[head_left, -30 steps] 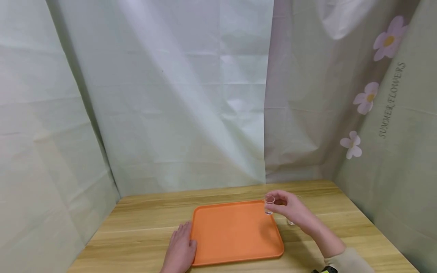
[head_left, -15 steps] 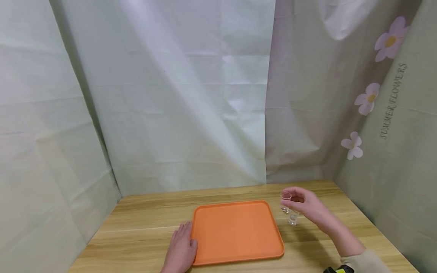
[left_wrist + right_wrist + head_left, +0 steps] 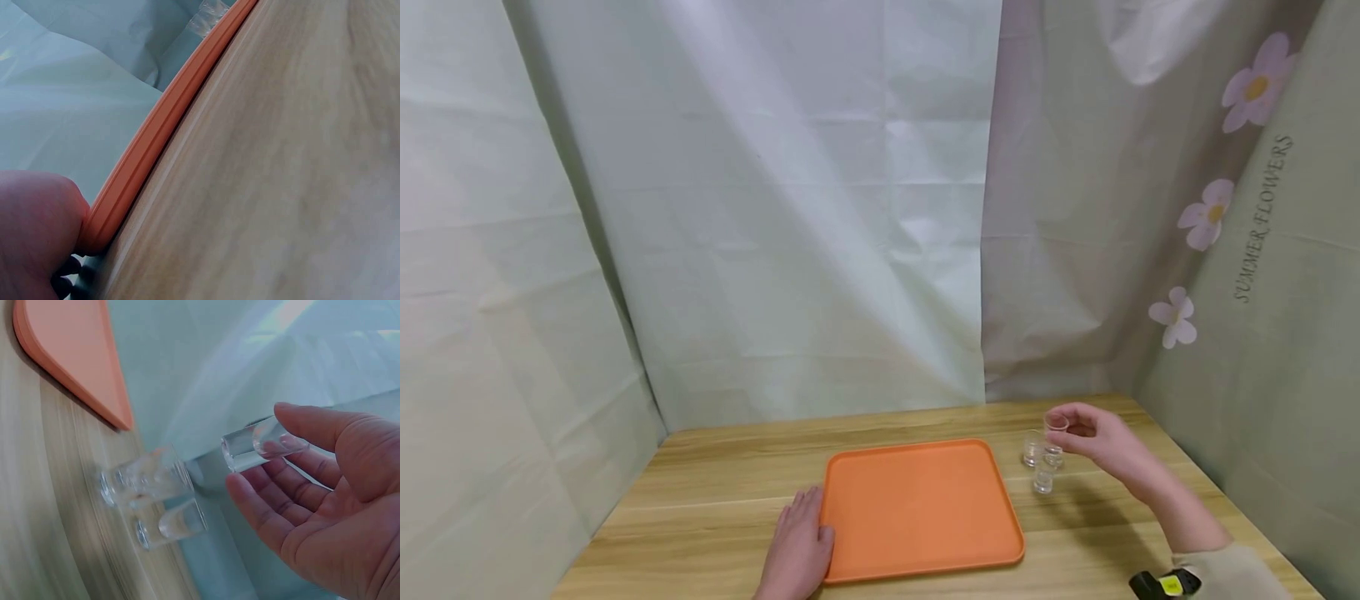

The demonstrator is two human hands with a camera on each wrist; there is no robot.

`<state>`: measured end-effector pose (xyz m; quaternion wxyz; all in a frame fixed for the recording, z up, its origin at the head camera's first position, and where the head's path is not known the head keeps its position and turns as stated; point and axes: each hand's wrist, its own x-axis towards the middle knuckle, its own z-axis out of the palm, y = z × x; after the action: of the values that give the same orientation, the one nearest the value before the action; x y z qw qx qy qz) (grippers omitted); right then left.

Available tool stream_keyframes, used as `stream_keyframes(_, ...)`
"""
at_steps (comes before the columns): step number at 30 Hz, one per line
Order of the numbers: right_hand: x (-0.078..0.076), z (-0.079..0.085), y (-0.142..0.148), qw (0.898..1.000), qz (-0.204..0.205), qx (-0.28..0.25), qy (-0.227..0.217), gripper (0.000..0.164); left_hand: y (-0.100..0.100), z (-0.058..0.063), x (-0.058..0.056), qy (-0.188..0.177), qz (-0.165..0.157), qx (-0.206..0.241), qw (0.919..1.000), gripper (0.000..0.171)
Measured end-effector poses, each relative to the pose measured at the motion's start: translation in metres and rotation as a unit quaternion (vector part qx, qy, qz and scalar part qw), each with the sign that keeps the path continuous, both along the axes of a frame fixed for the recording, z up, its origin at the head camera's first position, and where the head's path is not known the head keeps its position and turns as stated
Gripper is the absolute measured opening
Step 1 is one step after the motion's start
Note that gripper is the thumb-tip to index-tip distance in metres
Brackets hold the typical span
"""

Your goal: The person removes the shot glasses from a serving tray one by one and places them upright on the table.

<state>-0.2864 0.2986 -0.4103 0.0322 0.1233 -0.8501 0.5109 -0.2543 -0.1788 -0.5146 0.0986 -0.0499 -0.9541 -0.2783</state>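
Observation:
A clear shot glass is pinched between the thumb and fingers of my right hand. In the right wrist view the held glass is above the table. Just below and left of it, clear shot glasses stand close together on the wood; their exact number is hard to tell where they overlap. My left hand lies at the left edge of an orange tray, fingers straight and thumb on the rim. In the left wrist view, part of that hand touches the tray's corner.
The wooden table extends around the tray. Pale curtains hang behind it and along both sides, with printed flowers on the right. A dark band with a yellow patch is at the right wrist.
My right hand has carried the shot glass rightward, from above the tray's far right corner to over the glasses group. Those glasses show more clearly now. The left hand and tray stay put.

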Motion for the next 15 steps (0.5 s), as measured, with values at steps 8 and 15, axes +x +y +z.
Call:
stream_keyframes(8,-0.001,-0.002,0.016,1.0,-0.005,0.01,-0.014,0.049,0.001,0.0,0.001,0.01,-0.007,-0.002,0.9999,0.06)
stream_keyframes(15,-0.001,-0.006,0.023,1.0,-0.012,0.016,-0.021,0.049,0.0,0.0,0.002,0.023,-0.008,-0.006,0.9997,0.061)
